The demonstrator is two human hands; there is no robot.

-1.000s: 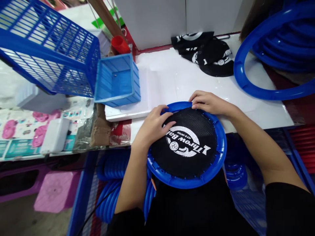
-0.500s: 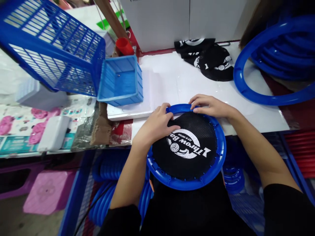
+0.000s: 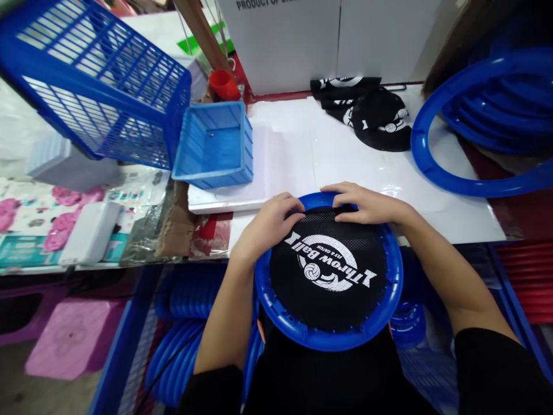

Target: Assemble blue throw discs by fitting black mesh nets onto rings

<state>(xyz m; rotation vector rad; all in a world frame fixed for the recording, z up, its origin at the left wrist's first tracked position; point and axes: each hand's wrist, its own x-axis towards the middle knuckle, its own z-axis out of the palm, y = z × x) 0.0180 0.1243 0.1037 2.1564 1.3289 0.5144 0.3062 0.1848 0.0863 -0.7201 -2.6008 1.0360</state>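
A round blue plastic ring [image 3: 294,323] with a black mesh disc [image 3: 345,311] across it rests against my front and the table's edge. White "Throw Ball" lettering is printed on the mesh. At the ring's upper left, my left hand [image 3: 271,223] grips the rim, its fingers over the outside and its thumb at the mesh edge. My right hand [image 3: 367,204] holds the far rim, fingers curled over it and thumb on the mesh. The fingers partly hide the rim there. Along the lower part, small pegs show on the ring around the mesh edge.
Printed black mesh discs [image 3: 380,118] lie at the back of the white tabletop [image 3: 294,150]. Blue rings [image 3: 432,170] are stacked at the right. A small blue bin [image 3: 211,173] and a blue basket [image 3: 129,92] stand at the left, near a red cup [image 3: 224,86].
The mesh now lies flatter across the far side of the ring, with its lettering uncovered at the left. Both hands have shifted slightly along the rim, and the ring sits lower in view.
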